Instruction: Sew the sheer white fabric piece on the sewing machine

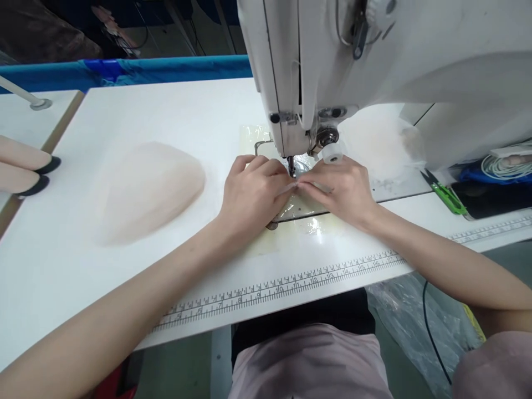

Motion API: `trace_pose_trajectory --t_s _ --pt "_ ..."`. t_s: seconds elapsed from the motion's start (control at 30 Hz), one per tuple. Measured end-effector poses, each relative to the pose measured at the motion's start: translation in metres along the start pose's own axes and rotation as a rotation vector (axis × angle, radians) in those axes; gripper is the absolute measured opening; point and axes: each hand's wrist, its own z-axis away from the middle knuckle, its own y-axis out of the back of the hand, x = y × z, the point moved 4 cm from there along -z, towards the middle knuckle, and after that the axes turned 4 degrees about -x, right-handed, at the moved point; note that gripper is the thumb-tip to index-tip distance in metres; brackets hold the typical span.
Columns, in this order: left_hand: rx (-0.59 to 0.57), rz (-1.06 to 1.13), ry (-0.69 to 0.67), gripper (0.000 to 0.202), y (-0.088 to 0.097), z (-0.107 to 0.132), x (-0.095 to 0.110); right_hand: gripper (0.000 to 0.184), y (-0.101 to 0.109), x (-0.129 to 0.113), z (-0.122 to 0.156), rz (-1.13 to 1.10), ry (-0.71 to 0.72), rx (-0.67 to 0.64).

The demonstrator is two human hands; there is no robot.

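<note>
My left hand (260, 188) is closed in a pinch just left of the needle of the white sewing machine (293, 166). From the other side my right hand (343, 191) pinches too, its fingertips nearly meeting the left ones below the presser foot. A small pale piece of fabric (290, 187) shows between the two sets of fingers; most of it is hidden. The metal needle plate (305, 209) lies under my hands. A rounded, sheer beige fabric piece (155, 191) rests flat on the table to the left.
Green-handled thread snips (446, 194) lie at the right beside a dark flat object (490, 194). A printed ruler (270, 291) runs along the table's front edge. Two beige rolls with black ends (29, 172) are at the far left. Beyond the blue cloth edge (183, 67), another person's hand (110, 25) shows.
</note>
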Motion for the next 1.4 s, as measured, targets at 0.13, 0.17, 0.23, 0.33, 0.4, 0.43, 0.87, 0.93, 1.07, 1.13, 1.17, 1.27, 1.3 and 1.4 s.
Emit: trace_pose_trajectory --t_s 0.13,0.17,0.23,0.33,0.4,0.43,0.87,0.93,1.07,1.13,1.17,1.27,1.3,1.4 --pt "-0.019 -0.091 -0.146 0.025 0.005 0.020 0.009 0.021 -0.001 -0.009 0.010 0.089 0.173 -0.030" --pt "-0.015 -0.104 -0.164 0.026 0.005 0.025 0.011 0.021 -0.001 -0.011 0.013 0.111 0.208 -0.026" --pt "-0.010 -0.107 -0.187 0.029 0.004 0.032 0.013 0.021 0.000 -0.015 0.016 0.126 0.263 -0.034" --pt "-0.029 -0.057 -0.198 0.032 0.002 0.035 0.012 0.023 0.002 -0.018 0.017 0.135 0.295 -0.086" --pt "-0.032 -0.016 -0.198 0.033 0.003 0.035 0.011 0.025 0.003 -0.019 0.016 0.144 0.290 -0.113" --pt "-0.025 -0.007 -0.199 0.034 0.003 0.035 0.011 0.025 0.004 -0.019 0.016 0.147 0.290 -0.115" --pt "0.007 -0.020 -0.201 0.034 0.003 0.034 0.010 0.021 0.003 -0.017 0.017 0.103 0.311 -0.100" --pt "0.012 -0.045 -0.206 0.033 0.003 0.033 0.010 0.021 0.002 -0.017 0.017 0.107 0.307 -0.105" --pt "0.003 -0.076 -0.205 0.032 0.001 0.030 0.009 0.024 0.001 -0.015 0.014 0.158 0.300 -0.107" --pt "0.002 -0.077 -0.192 0.032 0.000 0.028 0.007 0.024 0.001 -0.014 0.013 0.173 0.296 -0.098" --pt "0.004 -0.075 -0.184 0.032 -0.001 0.027 0.006 0.025 0.001 -0.014 0.013 0.174 0.294 -0.093" --pt "0.013 -0.064 -0.160 0.032 -0.002 0.025 0.003 0.026 -0.001 -0.012 0.011 0.180 0.285 -0.087" --pt "0.015 -0.064 -0.158 0.031 -0.001 0.025 0.003 0.026 -0.001 -0.012 0.011 0.186 0.282 -0.089" --pt "0.028 -0.092 -0.188 0.029 0.003 0.028 0.007 0.026 -0.002 -0.009 0.010 0.210 0.255 -0.086"
